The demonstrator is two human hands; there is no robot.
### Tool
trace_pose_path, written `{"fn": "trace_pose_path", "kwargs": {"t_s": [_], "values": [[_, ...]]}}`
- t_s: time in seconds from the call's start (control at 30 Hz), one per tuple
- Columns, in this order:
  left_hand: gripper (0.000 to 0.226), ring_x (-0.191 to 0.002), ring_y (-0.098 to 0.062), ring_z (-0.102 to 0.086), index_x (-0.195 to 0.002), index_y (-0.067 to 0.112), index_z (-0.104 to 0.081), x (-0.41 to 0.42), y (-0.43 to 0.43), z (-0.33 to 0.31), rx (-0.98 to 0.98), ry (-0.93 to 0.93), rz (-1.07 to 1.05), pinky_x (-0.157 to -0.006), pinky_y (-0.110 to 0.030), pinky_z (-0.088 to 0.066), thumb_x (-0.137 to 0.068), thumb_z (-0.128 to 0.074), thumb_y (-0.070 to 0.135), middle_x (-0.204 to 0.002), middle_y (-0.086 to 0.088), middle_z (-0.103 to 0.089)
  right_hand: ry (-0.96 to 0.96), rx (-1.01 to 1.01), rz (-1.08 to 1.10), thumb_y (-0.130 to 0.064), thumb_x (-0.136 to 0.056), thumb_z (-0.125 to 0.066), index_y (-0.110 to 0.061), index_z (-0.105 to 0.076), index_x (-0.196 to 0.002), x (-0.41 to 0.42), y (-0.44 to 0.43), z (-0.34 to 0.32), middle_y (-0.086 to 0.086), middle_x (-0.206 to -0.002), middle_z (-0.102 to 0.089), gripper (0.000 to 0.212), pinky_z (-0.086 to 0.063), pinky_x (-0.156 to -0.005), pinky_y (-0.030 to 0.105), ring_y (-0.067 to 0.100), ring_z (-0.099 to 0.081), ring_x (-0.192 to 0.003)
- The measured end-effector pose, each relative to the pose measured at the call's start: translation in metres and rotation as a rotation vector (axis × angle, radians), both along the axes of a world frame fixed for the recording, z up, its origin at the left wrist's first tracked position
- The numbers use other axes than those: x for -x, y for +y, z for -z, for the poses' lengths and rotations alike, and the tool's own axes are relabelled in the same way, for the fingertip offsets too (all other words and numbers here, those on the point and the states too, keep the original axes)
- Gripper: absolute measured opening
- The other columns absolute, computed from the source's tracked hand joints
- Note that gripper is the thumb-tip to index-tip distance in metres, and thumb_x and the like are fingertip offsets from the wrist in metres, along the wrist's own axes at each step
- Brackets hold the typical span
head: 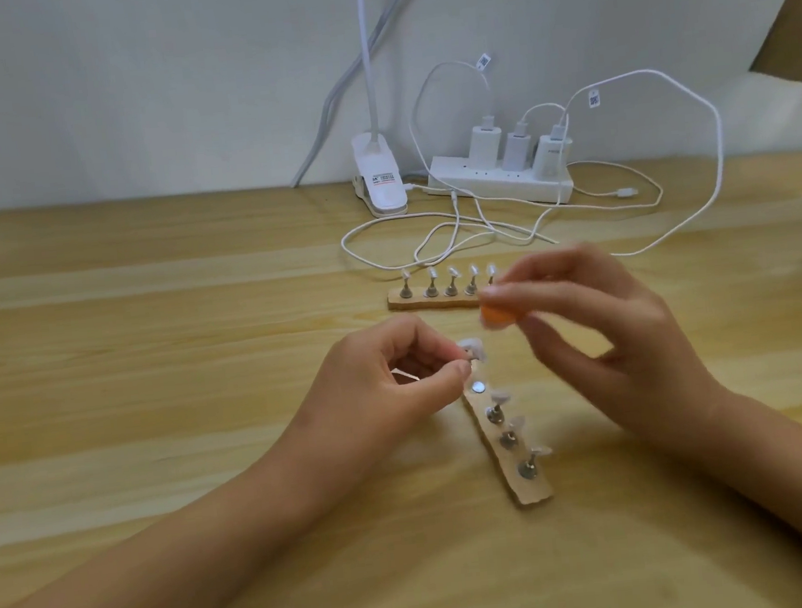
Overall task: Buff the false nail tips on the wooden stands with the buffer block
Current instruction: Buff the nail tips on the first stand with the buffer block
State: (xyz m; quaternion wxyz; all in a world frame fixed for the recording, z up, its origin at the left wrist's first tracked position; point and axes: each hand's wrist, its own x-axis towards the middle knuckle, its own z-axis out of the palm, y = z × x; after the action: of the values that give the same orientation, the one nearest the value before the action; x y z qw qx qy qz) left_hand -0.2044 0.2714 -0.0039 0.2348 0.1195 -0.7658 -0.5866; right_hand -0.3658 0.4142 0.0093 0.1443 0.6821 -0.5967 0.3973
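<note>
- Head view: at frame centre, a nail tip (472, 348) on its peg is pinched between thumb and fingers of the left hand (386, 378), just above the near stand (529, 487).
- The orange buffer (497, 318), blurred, is gripped by the right hand (602, 333), just up-right of that tip; contact cannot be told.
- The near stand carries three more tips and a bare disc (479, 386).
- The far stand (430, 302), above centre, shows five tips.
- A power strip (500, 181) sits further up on the table (146, 328).
</note>
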Motion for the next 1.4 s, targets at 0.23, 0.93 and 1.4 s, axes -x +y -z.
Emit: {"fn": "trace_pose_path", "kwargs": {"t_s": [0.23, 0.93, 1.4], "values": [[0.017, -0.065, -0.003, -0.062, -0.073, 0.026, -0.072, 0.001, 0.0, -0.001, -0.013, -0.015, -0.029, -0.06, -0.015, -0.048, -0.082, -0.075, 0.012, -0.069, 0.009, -0.069, 0.017, -0.017, -0.03, 0.009, -0.089, -0.061, -0.001, -0.069, -0.116, 0.0, -0.001, -0.001, 0.016, -0.107, -0.06, 0.029, -0.049, -0.092, 0.029, 0.013, -0.066, -0.099], [0.022, -0.068, -0.001, -0.06, -0.075, 0.028, -0.072, 0.002, 0.002, -0.004, -0.013, -0.016, 0.006, -0.062, -0.014, -0.049, -0.087, -0.069, 0.009, -0.07, 0.012, -0.067, -0.324, -0.16, -0.066, -0.001, -0.094, -0.063, -0.012, -0.068, -0.117, 0.009, -0.002, 0.001, 0.008, -0.114, -0.061, 0.027, -0.046, -0.102, 0.042, 0.02, -0.059, -0.116], [0.014, -0.067, 0.001, -0.06, -0.08, 0.025, -0.07, 0.004, 0.001, -0.001, -0.053, 0.02, 0.061, -0.063, -0.015, -0.049, -0.086, -0.069, 0.013, -0.07, 0.014, -0.066, -0.358, -0.146, -0.014, 0.001, -0.094, -0.062, -0.011, -0.065, -0.119, 0.011, -0.006, 0.006, 0.003, -0.114, -0.067, 0.028, -0.049, -0.099, 0.047, 0.021, -0.063, -0.114]]}}
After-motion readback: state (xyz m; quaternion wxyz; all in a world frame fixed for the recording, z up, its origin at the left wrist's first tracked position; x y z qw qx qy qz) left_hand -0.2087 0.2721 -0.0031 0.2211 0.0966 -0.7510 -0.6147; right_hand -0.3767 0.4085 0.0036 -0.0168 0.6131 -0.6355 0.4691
